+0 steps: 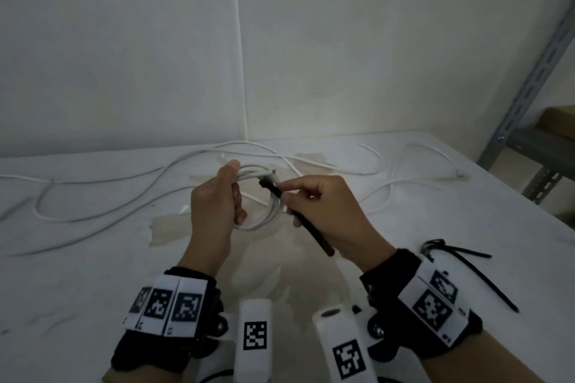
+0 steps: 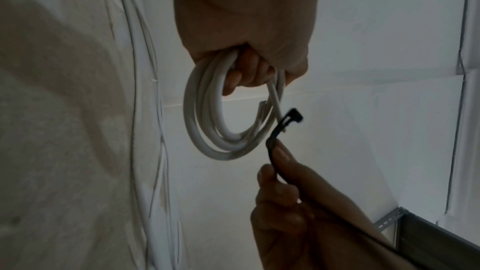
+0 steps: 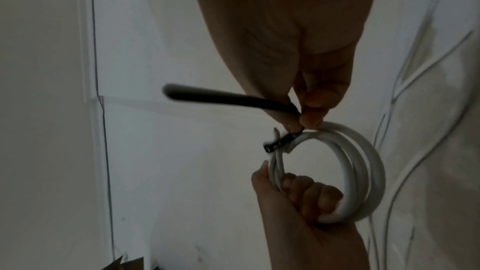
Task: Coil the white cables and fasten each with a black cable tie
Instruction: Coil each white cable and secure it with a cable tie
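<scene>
My left hand (image 1: 217,205) grips a small coil of white cable (image 1: 264,218), fingers curled through the ring (image 2: 207,130) (image 3: 363,171). My right hand (image 1: 323,205) pinches a black cable tie (image 1: 298,218) between thumb and forefinger. The tie's head (image 2: 293,117) (image 3: 275,145) lies against the coil's right side, and its tail sticks out toward me. The cable's cut end (image 3: 276,131) pokes out beside the tie head. Both hands hover above the white table (image 1: 93,274).
Several loose white cables (image 1: 102,177) sprawl across the back of the table. More black cable ties (image 1: 473,270) lie at the right beside my wrist. A grey metal rack (image 1: 535,146) stands at the right edge. Walls close off the back.
</scene>
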